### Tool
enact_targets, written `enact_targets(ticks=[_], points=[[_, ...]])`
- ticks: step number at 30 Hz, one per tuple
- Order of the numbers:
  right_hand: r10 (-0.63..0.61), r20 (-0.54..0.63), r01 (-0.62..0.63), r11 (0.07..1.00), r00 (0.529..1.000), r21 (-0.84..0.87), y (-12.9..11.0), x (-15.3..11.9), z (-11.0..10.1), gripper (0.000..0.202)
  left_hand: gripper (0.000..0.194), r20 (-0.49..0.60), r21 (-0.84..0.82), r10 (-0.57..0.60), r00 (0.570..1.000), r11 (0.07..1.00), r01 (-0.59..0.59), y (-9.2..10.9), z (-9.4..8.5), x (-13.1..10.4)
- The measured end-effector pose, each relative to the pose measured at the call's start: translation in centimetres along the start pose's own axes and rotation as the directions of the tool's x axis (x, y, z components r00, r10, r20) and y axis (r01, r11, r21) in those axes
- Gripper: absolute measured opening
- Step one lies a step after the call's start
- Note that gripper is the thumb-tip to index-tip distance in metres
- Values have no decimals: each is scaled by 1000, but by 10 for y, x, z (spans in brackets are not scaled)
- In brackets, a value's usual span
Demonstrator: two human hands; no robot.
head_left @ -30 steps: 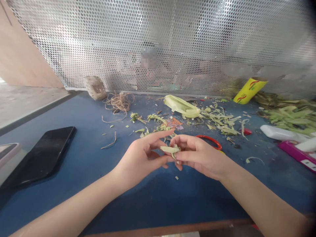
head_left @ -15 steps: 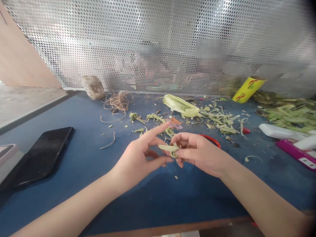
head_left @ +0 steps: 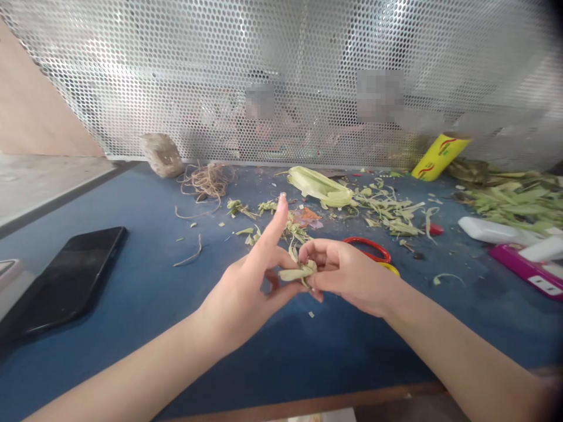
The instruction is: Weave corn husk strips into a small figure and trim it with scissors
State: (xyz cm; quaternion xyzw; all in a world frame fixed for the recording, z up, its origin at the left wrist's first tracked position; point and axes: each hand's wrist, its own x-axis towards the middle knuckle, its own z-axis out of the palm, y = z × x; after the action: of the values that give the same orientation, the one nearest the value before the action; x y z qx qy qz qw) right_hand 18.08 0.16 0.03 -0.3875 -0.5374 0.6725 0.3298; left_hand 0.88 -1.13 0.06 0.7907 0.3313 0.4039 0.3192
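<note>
Head view: small pale-green folded strip of leafy husk, pinched by fingertips of both left hand and right hand over the matte blue tabletop. Probably featherlight, bendy, easily torn; I'd grab the bunched end.

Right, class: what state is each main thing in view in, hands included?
Left hand: one finger raised
Green strip: held, bent
Right hand: pinching that strip
Pale husk: lying down
Black phone: lying flat
Twine: loosely tangled
Yellow tube: tilted
Looped handles: partly hidden; open or shut unclear
Green leaves: heaped
Purple bar: lying flat
</note>
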Motion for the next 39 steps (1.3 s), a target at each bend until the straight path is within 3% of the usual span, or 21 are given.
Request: enact_targets(ticks=[9, 14, 17, 24, 31, 35, 39], points=[[100, 85, -105, 993, 991, 56, -5, -2, -4, 20, 87, -6, -2, 48, 999, 999, -48, -2, -2, 0], [180, 260, -220, 966, 949, 132, -5, 0, -10, 24, 86, -19, -104, 65, 998, 992, -67, 3, -1, 0], [159, 311, -215, 964, 937, 156, -6, 1, -10, 23, 87, -2, -124, 53, 999, 991, -53, 5, -2, 0], [77, 154, -78, 997, 985, -1, -7, 0, -6, 20, 90, -3, -71, 38, 999, 997, -38, 3, -5, 0], [164, 133, -169, 985, 977, 26, -6, 1, 0, 24, 94, 40, 135, 211, 977, 967, -215, -7, -1, -2], [171, 130, -179, 982, 977, 55, -5, 2, 2, 28, 100, 29, 144, 193, 981, 970, -195, -5, 1, -2], [194, 182, -212, 973, 964, 90, -4, 2, 0, 30, 102, 39, 36, 159, 987, 986, -160, -3, 2, -1]])
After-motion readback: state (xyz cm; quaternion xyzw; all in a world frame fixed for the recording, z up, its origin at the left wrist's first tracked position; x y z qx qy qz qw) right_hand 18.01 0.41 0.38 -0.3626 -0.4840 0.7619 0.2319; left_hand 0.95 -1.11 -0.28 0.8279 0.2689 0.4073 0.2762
